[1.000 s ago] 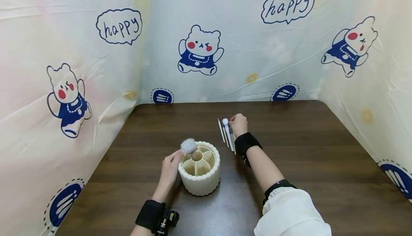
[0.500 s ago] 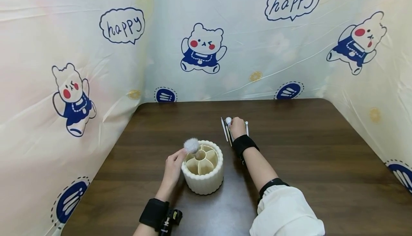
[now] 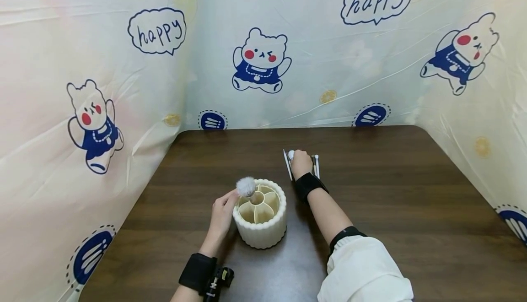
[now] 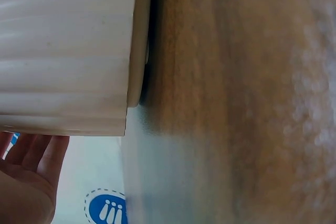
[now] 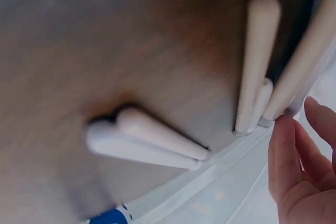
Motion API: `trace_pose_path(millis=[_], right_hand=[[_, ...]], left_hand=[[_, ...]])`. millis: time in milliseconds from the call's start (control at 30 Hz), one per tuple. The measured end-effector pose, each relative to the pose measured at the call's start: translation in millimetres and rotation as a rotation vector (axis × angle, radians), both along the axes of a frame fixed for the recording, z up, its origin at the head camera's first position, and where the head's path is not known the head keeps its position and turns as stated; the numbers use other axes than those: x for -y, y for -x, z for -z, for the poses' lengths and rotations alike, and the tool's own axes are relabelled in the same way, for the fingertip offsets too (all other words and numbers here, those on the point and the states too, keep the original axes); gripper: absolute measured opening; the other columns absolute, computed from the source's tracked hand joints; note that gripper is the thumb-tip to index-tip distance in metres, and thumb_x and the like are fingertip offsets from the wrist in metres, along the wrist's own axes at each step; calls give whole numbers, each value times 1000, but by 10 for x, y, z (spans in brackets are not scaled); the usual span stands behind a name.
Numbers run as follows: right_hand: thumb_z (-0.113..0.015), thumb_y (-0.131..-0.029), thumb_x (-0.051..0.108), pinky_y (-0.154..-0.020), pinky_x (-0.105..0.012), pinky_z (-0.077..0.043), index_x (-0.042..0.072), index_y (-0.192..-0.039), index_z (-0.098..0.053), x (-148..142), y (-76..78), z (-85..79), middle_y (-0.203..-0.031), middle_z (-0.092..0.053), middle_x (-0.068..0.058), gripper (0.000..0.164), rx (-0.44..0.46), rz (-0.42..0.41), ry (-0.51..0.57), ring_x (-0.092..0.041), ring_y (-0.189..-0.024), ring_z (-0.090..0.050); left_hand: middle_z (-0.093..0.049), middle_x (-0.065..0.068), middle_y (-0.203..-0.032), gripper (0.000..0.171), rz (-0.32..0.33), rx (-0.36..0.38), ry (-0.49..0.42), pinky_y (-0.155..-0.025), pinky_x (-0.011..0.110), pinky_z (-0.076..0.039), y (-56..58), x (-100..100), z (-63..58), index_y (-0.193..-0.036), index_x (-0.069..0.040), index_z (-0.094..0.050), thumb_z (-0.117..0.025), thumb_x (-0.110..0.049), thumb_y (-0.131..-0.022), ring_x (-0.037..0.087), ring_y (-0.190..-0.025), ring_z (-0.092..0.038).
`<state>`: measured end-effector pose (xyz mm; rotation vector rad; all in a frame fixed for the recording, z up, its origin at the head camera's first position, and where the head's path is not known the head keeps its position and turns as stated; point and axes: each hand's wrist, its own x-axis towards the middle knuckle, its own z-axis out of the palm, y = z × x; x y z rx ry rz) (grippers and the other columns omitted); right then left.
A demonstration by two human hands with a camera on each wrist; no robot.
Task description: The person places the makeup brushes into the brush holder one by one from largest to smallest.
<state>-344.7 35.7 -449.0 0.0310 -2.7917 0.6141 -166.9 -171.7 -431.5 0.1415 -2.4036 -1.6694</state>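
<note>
A cream ribbed brush holder [image 3: 260, 235] with petal-shaped compartments stands upright on the table. A makeup brush with a fluffy grey head [image 3: 246, 186] stands in it, its head above the rim. My left hand [image 3: 223, 210] rests at the holder's left side, fingertips right at the rim beside that head; in the left wrist view its fingers [image 4: 44, 153] lie extended behind the wall. Farther back, my right hand [image 3: 302, 164] is over several slim brushes lying on the table. In the right wrist view its thumb and fingers pinch the end of a pale-handled brush [image 5: 304, 61].
Two white-tipped brushes [image 3: 316, 164] lie right of my right hand, and a thin pale one [image 3: 287, 162] lies to its left. The dark wooden table [image 3: 411, 201] meets a printed cloth backdrop [image 3: 304, 64] at its back edge.
My right hand has come from the right edge of the brush row to over its middle, so brushes now show on both its sides. My left hand keeps its place at the holder.
</note>
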Motion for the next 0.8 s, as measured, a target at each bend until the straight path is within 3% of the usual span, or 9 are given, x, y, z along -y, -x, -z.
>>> trace_pose_path(millis=[167,300,567,800], right_hand=[[-58,-90,2,-57,-40,-55,-6,-82,-70,36,-25,-18,-81,-71,-24,17,10,1,17,-34,-70,-68],[-53,-92,-1,-61,-41,-57,-7,-86,-71,65,-25,-15,-86,-71,-24,20,19,19,19,-35,-75,-69],[-68,-86,10,-71,-45,-58,-4,-91,-72,105,-13,26,-93,-72,-21,16,48,26,15,-37,-83,-69],[-69,-86,12,-72,-45,-57,-6,-94,-71,45,24,21,-94,-72,-22,19,105,41,90,-37,-85,-69]], left_hand=[[-61,20,-127,40,9,10,-7,-106,47,-42,4,11,6,-125,2,-61,-49,-24,-98,34,-123,-55],[-61,21,-127,40,9,7,-6,-106,47,-42,12,14,7,-125,2,-61,-49,-25,-98,34,-123,-55],[-63,19,-124,38,-7,-5,-13,-105,46,-43,18,7,12,-122,2,-63,-50,-22,-96,32,-121,-57],[-62,19,-125,39,5,4,-19,-106,46,-42,22,9,7,-123,2,-63,-49,-24,-97,32,-122,-56]])
